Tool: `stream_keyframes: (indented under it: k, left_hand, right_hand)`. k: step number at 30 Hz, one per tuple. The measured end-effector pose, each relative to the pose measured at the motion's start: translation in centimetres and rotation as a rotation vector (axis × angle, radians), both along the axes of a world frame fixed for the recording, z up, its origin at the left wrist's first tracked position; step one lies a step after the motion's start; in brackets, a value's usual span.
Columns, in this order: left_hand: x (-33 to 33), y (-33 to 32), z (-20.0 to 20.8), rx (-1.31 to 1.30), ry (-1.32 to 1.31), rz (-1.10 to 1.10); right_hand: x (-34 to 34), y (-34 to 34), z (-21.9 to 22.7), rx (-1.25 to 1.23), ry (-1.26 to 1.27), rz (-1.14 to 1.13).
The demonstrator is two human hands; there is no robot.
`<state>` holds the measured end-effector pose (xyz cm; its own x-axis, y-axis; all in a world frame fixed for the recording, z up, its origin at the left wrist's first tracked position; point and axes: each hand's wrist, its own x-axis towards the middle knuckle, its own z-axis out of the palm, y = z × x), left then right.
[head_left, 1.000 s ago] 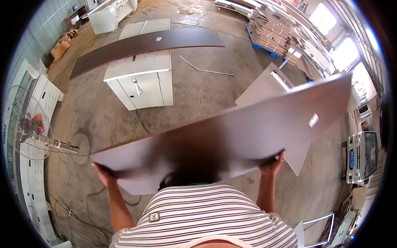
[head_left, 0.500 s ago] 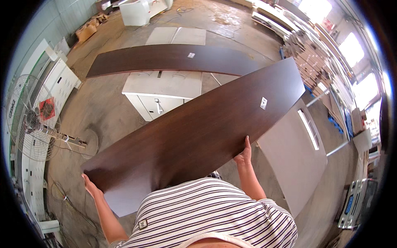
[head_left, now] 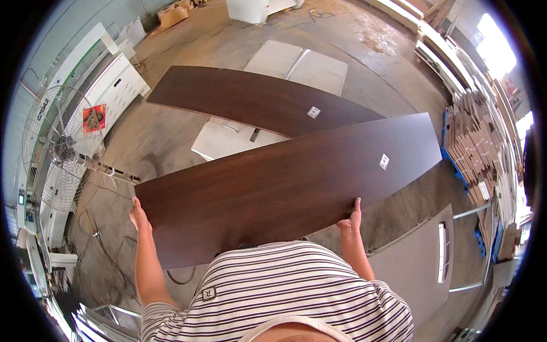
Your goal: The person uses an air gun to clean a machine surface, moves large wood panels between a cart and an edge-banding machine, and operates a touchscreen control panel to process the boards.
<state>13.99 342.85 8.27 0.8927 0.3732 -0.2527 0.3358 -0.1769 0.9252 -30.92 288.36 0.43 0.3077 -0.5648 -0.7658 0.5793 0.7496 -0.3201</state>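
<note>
A long dark-brown wooden panel (head_left: 268,188) with curved long edges is held across my front. My left hand (head_left: 140,216) grips its left end, the thumb up along the edge and the other fingers out of sight. On the near edge, right of the middle, my right hand (head_left: 351,219) has its thumb on top, with its fingers hidden underneath. A small white label (head_left: 384,162) sits on the panel's right part. Beyond it, a second dark-brown panel (head_left: 239,94) rests on a white cabinet (head_left: 225,139), partly covered by the held panel's far edge in this view.
To the left stands a wire-cage fan (head_left: 62,148) beside white drawer units (head_left: 114,94). A grey panel with a slot (head_left: 410,262) is at the right, near a metal frame. Stacked boards (head_left: 473,142) line the right side. Cables (head_left: 99,251) run over the floor at left.
The held panel has swung clockwise, its left end rising and its right end dropping, so it lies more level across the view. My left hand has moved up with it; the view has turned.
</note>
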Motion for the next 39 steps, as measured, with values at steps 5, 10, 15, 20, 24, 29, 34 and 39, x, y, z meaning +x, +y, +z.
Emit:
stream_keyframes:
  k: [5, 10, 15, 20, 24, 29, 34, 39]
  left_hand:
    - [7.0, -3.1, -1.3, 0.193, 0.011, -0.005]
    - [17.0, -7.9, -2.3, 0.388, 0.135, -0.094]
    - [29.3, -7.7, -7.4, 0.687, 0.128, -0.232]
    - [38.5, -14.9, -8.5, 0.754, 0.136, -0.402]
    - [47.4, -16.7, -13.9, 0.962, -0.033, -0.543]
    - [51.0, -25.7, -12.4, 1.159, -0.123, -0.694]
    - [40.6, -32.1, -4.7, 1.008, -0.377, -0.980]
    - [24.2, -32.2, -5.5, 0.755, -0.630, -1.008]
  right_hand:
    - [5.4, -1.5, 1.4, 0.060, 0.091, -0.016]
    - [9.8, -1.5, 0.3, 0.130, 0.099, -0.073]
    - [15.9, 0.7, -1.1, 0.105, 0.084, -0.028]
    - [22.0, 2.3, 0.2, 0.159, 0.187, 0.083]
    - [25.8, 0.6, 0.5, 0.193, 0.342, 0.431]
    - [29.1, -2.6, 2.4, 0.163, 0.407, 0.773]
    - [30.3, -3.9, 2.2, 0.163, 0.431, 0.816]
    - [30.2, -3.2, 0.9, 0.189, 0.497, 0.713]
